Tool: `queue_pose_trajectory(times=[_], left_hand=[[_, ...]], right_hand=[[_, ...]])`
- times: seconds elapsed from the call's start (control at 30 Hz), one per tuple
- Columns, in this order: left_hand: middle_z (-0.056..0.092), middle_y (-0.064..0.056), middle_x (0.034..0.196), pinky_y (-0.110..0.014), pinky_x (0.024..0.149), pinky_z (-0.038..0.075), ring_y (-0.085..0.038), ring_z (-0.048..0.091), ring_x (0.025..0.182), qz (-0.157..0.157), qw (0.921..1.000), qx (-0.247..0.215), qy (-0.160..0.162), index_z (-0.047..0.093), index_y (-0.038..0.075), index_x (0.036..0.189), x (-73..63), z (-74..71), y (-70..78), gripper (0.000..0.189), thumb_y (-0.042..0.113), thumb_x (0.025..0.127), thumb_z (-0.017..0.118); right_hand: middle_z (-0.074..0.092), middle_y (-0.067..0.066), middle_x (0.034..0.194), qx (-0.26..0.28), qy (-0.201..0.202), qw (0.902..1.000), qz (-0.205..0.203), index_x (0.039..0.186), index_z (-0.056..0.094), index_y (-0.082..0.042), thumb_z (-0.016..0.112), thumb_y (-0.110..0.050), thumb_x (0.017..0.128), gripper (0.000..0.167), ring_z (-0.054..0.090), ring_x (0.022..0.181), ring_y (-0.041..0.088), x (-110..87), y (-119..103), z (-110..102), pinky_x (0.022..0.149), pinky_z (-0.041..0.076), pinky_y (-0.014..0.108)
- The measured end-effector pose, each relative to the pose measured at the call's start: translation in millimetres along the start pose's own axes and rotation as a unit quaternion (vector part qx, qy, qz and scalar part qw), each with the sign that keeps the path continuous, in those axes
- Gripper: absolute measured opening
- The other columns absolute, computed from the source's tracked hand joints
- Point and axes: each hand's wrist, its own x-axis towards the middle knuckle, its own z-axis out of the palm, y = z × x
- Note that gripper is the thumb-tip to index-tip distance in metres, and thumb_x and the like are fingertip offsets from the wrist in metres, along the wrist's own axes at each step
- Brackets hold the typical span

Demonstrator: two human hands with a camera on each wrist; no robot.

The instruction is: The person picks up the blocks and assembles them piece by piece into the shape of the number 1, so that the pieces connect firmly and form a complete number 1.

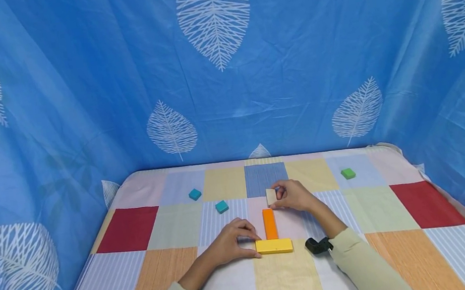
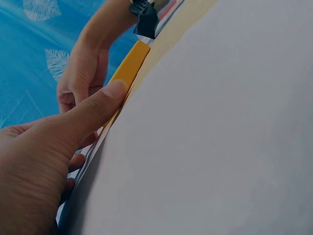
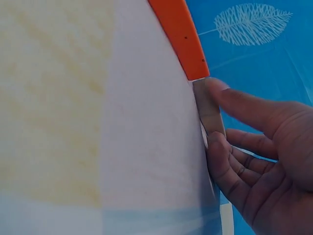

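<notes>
My left hand (image 1: 234,241) pinches the left end of a long yellow block (image 1: 274,246). In the left wrist view the thumb lies against the side of that yellow block (image 2: 131,66). An orange block (image 1: 270,224) extends away from the yellow one's far edge, the two forming an upside-down T. At the orange block's far end is a small beige block (image 1: 271,197), pinched between thumb and fingers of my right hand (image 1: 296,195). The right wrist view has this beige block (image 3: 209,113) touching, or nearly touching, the orange block's end (image 3: 182,41).
Two teal blocks (image 1: 195,194) lie to the left beyond my left hand, and a green block (image 1: 348,173) is at the far right. A patchwork cloth (image 1: 290,287) covers the table. Blue curtains (image 1: 287,86) with white leaves enclose the back and sides.
</notes>
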Motion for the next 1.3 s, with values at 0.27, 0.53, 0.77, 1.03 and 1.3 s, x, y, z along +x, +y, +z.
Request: queue_pose_trajectory(times=[0.27, 0.53, 0.77, 1.03, 1.3], left_hand=[[0.062, 0.015, 0.1, -0.027, 0.09, 0.048, -0.006, 0.053, 0.1, 0.007, 1.0, -0.003, 0.005, 0.082, 0.021, 0.099, -0.8, 1.0, -0.1, 0.032, 0.041, 0.075, 0.09], [0.064, 0.014, 0.1, -0.028, 0.09, 0.049, -0.007, 0.053, 0.1, 0.017, 0.9998, 0.001, 0.009, 0.082, 0.02, 0.098, -0.6, -2.5, 0.1, 0.031, 0.04, 0.075, 0.09], [0.063, 0.015, 0.101, -0.028, 0.09, 0.048, -0.006, 0.053, 0.1, 0.012, 0.9999, -0.002, 0.007, 0.082, 0.02, 0.097, 0.5, -4.3, -0.7, 0.031, 0.039, 0.074, 0.091], [0.063, 0.014, 0.1, -0.028, 0.09, 0.048, -0.006, 0.053, 0.099, 0.008, 0.9999, -0.003, 0.007, 0.082, 0.02, 0.097, 0.3, -2.5, 0.7, 0.031, 0.039, 0.074, 0.091], [0.063, 0.015, 0.1, -0.028, 0.09, 0.048, -0.006, 0.053, 0.099, 0.005, 1.0, -0.004, 0.004, 0.082, 0.02, 0.097, 1.9, -1.3, 1.7, 0.031, 0.039, 0.074, 0.091]], right_hand=[[0.065, 0.01, 0.08, 0.094, -0.008, 0.995, 0.032, 0.129, 0.059, 0.011, 0.07, -0.002, 0.093, 0.04, 0.067, 0.062, 0.018, -1.6, 1.4, 2.9, 0.06, 0.059, 0.032], [0.065, 0.013, 0.083, 0.135, 0.0, 0.9893, 0.056, 0.13, 0.059, 0.01, 0.071, -0.001, 0.092, 0.041, 0.068, 0.064, 0.018, 0.6, 0.7, 5.8, 0.062, 0.059, 0.032], [0.066, 0.022, 0.087, 0.153, 0.003, 0.987, 0.05, 0.132, 0.057, 0.015, 0.07, 0.001, 0.092, 0.044, 0.07, 0.068, 0.029, 2.3, 1.3, 8.0, 0.063, 0.06, 0.037], [0.068, 0.017, 0.084, 0.142, 0.005, 0.9889, 0.044, 0.129, 0.06, 0.012, 0.071, 0.0, 0.092, 0.041, 0.071, 0.069, 0.025, 0.5, 0.7, 8.7, 0.064, 0.06, 0.034], [0.068, 0.013, 0.083, 0.141, 0.002, 0.9891, 0.043, 0.129, 0.062, 0.01, 0.071, 0.0, 0.092, 0.04, 0.069, 0.068, 0.021, -0.7, 1.6, 9.6, 0.065, 0.06, 0.034]])
